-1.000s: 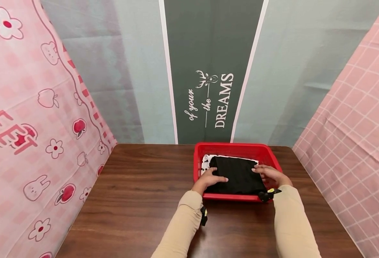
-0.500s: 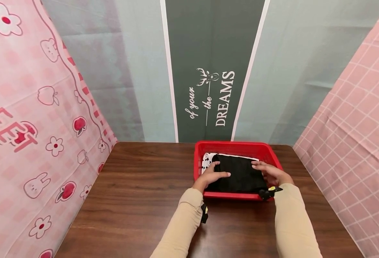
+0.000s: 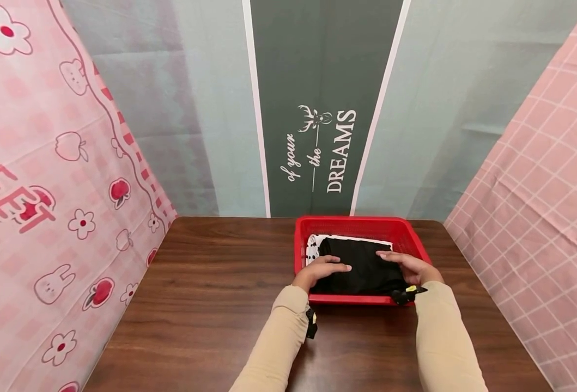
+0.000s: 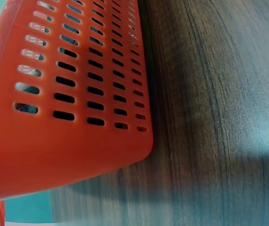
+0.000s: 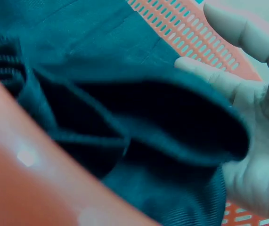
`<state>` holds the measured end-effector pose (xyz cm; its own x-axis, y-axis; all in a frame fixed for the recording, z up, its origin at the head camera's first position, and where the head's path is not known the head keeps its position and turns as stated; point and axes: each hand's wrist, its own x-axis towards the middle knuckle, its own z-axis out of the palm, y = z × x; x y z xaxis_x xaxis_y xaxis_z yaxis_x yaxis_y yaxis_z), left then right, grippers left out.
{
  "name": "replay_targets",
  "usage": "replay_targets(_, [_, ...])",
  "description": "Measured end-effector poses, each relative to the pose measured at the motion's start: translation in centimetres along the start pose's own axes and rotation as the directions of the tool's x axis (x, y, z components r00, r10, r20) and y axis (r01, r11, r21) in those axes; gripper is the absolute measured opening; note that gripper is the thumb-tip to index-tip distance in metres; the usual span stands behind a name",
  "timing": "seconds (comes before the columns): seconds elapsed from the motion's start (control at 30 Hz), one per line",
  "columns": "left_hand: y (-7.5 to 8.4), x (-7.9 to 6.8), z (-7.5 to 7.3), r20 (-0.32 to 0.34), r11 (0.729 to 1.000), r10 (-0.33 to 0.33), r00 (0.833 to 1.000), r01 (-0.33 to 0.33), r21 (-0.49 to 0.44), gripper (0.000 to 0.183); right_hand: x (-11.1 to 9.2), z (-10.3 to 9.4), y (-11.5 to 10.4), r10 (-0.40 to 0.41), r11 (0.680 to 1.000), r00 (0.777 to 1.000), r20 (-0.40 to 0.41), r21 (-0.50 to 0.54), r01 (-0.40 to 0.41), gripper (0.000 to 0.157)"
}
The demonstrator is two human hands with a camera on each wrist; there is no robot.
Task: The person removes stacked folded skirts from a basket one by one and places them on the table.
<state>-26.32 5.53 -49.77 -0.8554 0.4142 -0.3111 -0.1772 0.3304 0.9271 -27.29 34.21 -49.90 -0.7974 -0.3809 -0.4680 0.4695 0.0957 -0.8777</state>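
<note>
A folded black cloth (image 3: 362, 275) lies in a red plastic basket (image 3: 347, 299), over a white cloth with black spots (image 3: 312, 249). My left hand (image 3: 319, 270) rests on the black cloth's left part, its fingers extended and thumb pointing right. At the opposite side, my right hand (image 3: 411, 265) lies along the cloth's right edge with fingers reaching inward over it. In the right wrist view, loose folds of the black cloth (image 5: 92, 42) gape beside the relaxed, uncurled palm. The left wrist view catches only the basket's slotted outer wall (image 4: 77, 150); the left hand is mostly out of it.
The basket stands on a brown wooden table (image 3: 210, 305), near its back edge and right of centre. Behind rises a grey-green printed curtain (image 3: 317, 65). Pink patterned cloth (image 3: 87, 179) hangs on the left, and pink checked cloth (image 3: 538, 190) on the right.
My right hand has shifted slightly left, farther over the black cloth. The left hand's fingers have come closer together and lie flatter on it. The basket stays in place.
</note>
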Motion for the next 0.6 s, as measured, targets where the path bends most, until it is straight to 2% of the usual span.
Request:
replay_targets(0.13, [-0.1, 0.3, -0.1, 0.004, 0.999, 0.029, 1.000, -0.029, -0.030, 0.065, 0.2, 0.0, 0.2, 0.013, 0.999, 1.000, -0.025, -0.043, -0.014, 0.065])
replay_targets(0.37, [-0.2, 1.0, -0.5, 0.008, 0.990, 0.079, 0.997, -0.077, -0.116, 0.061, 0.9, 0.2, 0.3, 0.034, 0.991, 0.990, -0.137, -0.124, -0.051, 0.070])
replay_targets(0.6, [0.0, 1.2, -0.6, 0.006, 0.986, 0.087, 0.996, -0.085, -0.146, 0.059, 0.5, 0.1, 0.1, -0.029, 0.991, 0.990, -0.140, -0.137, 0.010, 0.069])
